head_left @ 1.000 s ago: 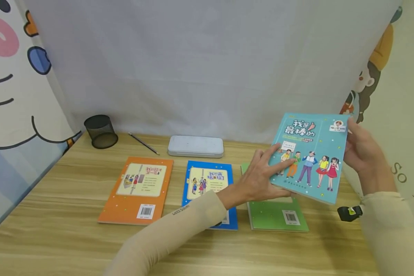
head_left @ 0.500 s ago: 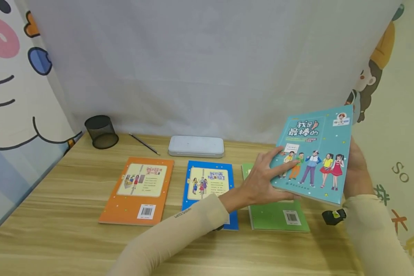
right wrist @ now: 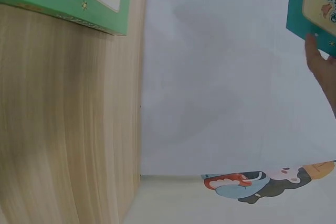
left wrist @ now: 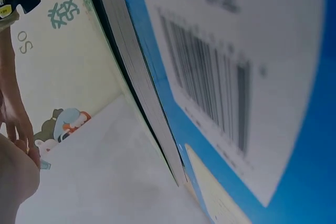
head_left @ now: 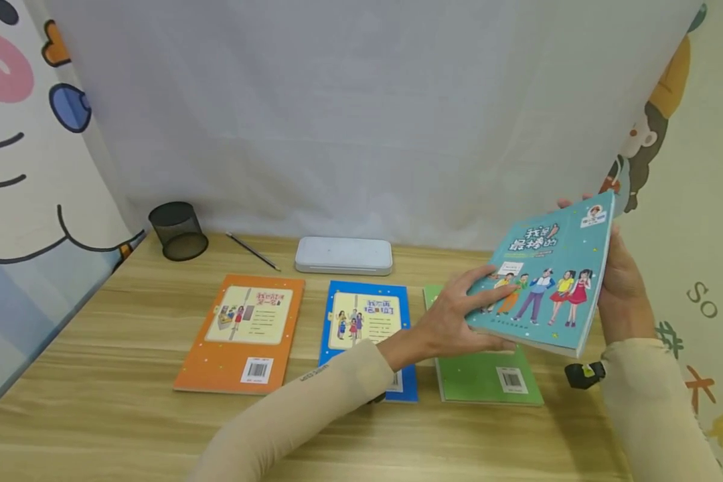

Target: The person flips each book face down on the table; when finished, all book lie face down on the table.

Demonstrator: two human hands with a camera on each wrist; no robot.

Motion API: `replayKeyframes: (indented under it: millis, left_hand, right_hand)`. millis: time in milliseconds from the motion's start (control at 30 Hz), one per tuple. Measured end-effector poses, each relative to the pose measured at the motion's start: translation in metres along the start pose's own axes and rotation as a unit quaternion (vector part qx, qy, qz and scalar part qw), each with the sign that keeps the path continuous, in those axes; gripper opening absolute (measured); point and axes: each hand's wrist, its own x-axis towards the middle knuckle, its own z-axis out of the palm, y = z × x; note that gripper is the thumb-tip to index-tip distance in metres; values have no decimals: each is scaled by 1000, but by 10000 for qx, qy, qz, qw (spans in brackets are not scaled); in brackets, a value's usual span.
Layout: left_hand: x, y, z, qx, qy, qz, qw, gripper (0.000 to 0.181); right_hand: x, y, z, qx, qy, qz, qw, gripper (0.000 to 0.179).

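A teal book (head_left: 539, 274) is held tilted above the right part of the table, its illustrated cover facing me. My left hand (head_left: 440, 314) grips its left lower edge, thumb underneath and fingers on the cover. My right hand (head_left: 622, 288) holds the spine side from behind, fingertips showing past the top edge. In the right wrist view a fingertip of that hand (right wrist: 323, 72) lies on the back cover. A green book (head_left: 485, 375) lies below, partly hidden. The blue book (head_left: 367, 304) lies under my left forearm; its barcode label (left wrist: 210, 77) fills much of the left wrist view.
An orange book (head_left: 235, 335) lies to the left on the wooden table (head_left: 96, 402). Behind the books are a white pencil case (head_left: 343, 256), a pencil (head_left: 253, 252) and a black mesh pen holder (head_left: 177, 231). A pale curtain (head_left: 337, 120) stands along the back edge.
My right hand has slid from the book's upper right corner to behind its right side. The book has tipped back, its top edge sinking a little. The left hand has kept its grip.
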Motion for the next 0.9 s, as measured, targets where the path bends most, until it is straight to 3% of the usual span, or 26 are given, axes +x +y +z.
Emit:
replayKeyframes:
  millis: [167,533,700,900]
  left_hand:
    - [-2,2,0,-284,-193,-71,9994,84]
    - [-1,5,-4,-596,-587,-331,9959,79]
    - [0,5,-3,-705,-633,-403,9947,77]
    - [1,5,-5,-1186,-621,-560,9894,70]
  right_hand:
    - [6,-2,3,-470,-45,-313,9984,47]
    - [3,-4,1,45,174,-755,9970,43]
    - [4,-4,0,244,190,-799,9963,47]
    - [5,-2,-1,280,417,-899,9947,45]
